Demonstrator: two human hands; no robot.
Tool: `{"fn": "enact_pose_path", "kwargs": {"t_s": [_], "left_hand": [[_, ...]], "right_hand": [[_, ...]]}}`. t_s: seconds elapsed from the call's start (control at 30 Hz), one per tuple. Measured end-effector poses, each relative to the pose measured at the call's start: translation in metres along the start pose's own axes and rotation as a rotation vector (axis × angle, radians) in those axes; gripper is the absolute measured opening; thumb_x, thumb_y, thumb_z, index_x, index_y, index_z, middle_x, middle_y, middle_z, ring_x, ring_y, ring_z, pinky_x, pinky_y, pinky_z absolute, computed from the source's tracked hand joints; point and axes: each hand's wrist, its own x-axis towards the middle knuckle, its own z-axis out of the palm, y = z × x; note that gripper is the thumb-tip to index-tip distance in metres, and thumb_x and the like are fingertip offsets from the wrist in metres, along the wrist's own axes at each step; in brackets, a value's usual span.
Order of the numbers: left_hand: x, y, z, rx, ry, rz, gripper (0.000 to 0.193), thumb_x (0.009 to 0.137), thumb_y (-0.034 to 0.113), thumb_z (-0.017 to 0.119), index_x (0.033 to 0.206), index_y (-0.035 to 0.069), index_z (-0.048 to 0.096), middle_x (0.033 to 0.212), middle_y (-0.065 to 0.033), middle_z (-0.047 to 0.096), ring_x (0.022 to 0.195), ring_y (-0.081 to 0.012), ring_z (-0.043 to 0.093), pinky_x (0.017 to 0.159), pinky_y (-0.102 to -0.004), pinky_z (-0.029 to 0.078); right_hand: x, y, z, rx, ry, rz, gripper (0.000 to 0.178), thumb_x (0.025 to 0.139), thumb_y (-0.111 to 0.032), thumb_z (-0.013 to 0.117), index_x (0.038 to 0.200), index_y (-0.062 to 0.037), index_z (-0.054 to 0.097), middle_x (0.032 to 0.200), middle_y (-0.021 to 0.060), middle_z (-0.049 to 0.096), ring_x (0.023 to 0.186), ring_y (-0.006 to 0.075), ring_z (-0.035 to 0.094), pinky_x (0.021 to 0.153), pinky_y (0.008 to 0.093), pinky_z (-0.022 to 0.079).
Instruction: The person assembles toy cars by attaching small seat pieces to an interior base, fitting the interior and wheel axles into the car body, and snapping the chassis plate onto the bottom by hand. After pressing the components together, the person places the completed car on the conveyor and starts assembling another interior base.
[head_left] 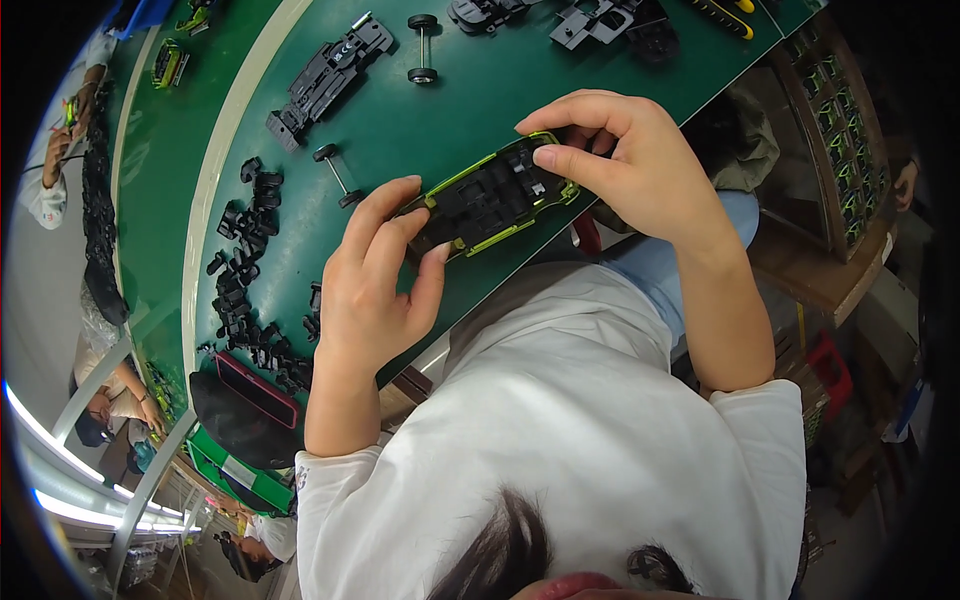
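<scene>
A toy car body (492,200), yellow-green outside with black interior parts, is turned with its inner side up near the table's edge. My left hand (375,275) grips its left end between thumb and fingers. At the other end my right hand (625,160) pinches the body, thumb on the inside and fingers on the far rim. Just beyond my left hand lies a wheel axle (338,175) with two black wheels. A second axle (422,50) rests farther off, beside a long grey-black chassis plate (332,78).
Small black plastic parts (240,270) are strewn along the left of the green table (480,105). A red-rimmed phone (257,390) lies near them on a black cap-like thing. More black parts (610,22) and a yellow-black tool (725,18) lie at the far edge. Other people work at left.
</scene>
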Motion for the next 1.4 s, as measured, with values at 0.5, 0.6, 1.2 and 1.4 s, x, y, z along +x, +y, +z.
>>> {"fn": "enact_pose_path", "kwargs": {"t_s": [0.5, 0.6, 1.2, 1.4], "left_hand": [[-0.001, 0.002, 0.001, -0.071, 0.054, -0.098, 0.027, 0.074, -0.002, 0.073, 0.100, -0.004, 0.065, 0.115, -0.0178, 0.062, 0.095, -0.0307, 0.067, 0.079, -0.0341, 0.056], [-0.001, 0.003, 0.001, -0.072, 0.067, -0.098, 0.027, 0.074, -0.001, 0.074, 0.100, -0.003, 0.066, 0.113, -0.0167, 0.063, 0.095, -0.0298, 0.067, 0.079, -0.0337, 0.056], [-0.007, -0.001, 0.003, -0.216, 0.078, -0.267, 0.035, 0.076, 0.006, 0.076, 0.109, -0.002, 0.066, 0.115, -0.0119, 0.064, 0.097, -0.0233, 0.065, 0.076, -0.0298, 0.055], [0.005, -0.002, 0.006, -0.546, 0.129, -0.522, 0.043, 0.078, 0.010, 0.076, 0.116, -0.001, 0.059, 0.111, -0.0119, 0.064, 0.101, -0.0197, 0.062, 0.072, -0.0284, 0.056]], "right_hand": [[0.001, 0.004, -0.002, 0.004, -0.026, 0.044, 0.027, 0.081, -0.009, 0.071, 0.106, -0.0017, 0.069, 0.068, 0.0058, 0.061, 0.059, 0.0118, 0.055, 0.056, 0.0272, 0.046], [0.000, -0.001, -0.003, -0.001, -0.055, 0.030, 0.028, 0.080, -0.006, 0.071, 0.108, -0.0023, 0.069, 0.069, 0.0058, 0.062, 0.060, 0.0121, 0.056, 0.057, 0.0277, 0.046], [-0.005, -0.011, 0.005, -0.092, -0.011, 0.009, 0.032, 0.076, -0.017, 0.076, 0.103, -0.0011, 0.069, 0.081, 0.0063, 0.062, 0.068, 0.0122, 0.057, 0.063, 0.0259, 0.048], [-0.006, -0.013, 0.015, -0.133, 0.066, -0.021, 0.035, 0.073, -0.021, 0.080, 0.099, -0.0004, 0.069, 0.089, 0.0066, 0.061, 0.069, 0.0143, 0.056, 0.065, 0.0275, 0.049]]}}
